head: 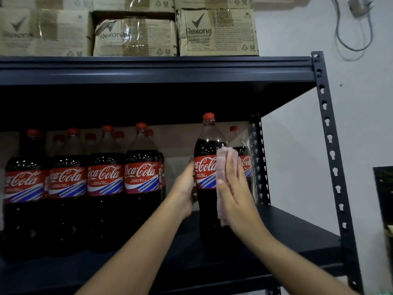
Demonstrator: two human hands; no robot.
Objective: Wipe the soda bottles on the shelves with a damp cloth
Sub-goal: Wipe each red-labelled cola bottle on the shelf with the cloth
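Note:
A large cola bottle (207,145) with a red cap and red label stands upright near the front of the dark metal shelf (297,237). My left hand (186,188) grips its left side at label height. My right hand (235,194) presses a pale pink cloth (222,167) flat against the right side of the bottle, fingers straight. The cloth hangs down past my palm. Several more cola bottles (106,184) stand in rows to the left, and one (242,150) stands behind at the right.
The upper shelf board (148,69) hangs close above the bottle caps and carries cardboard boxes (217,33). A perforated upright post (331,145) bounds the shelf on the right, with a white wall behind. A gap (178,150) lies between the held bottle and the rows.

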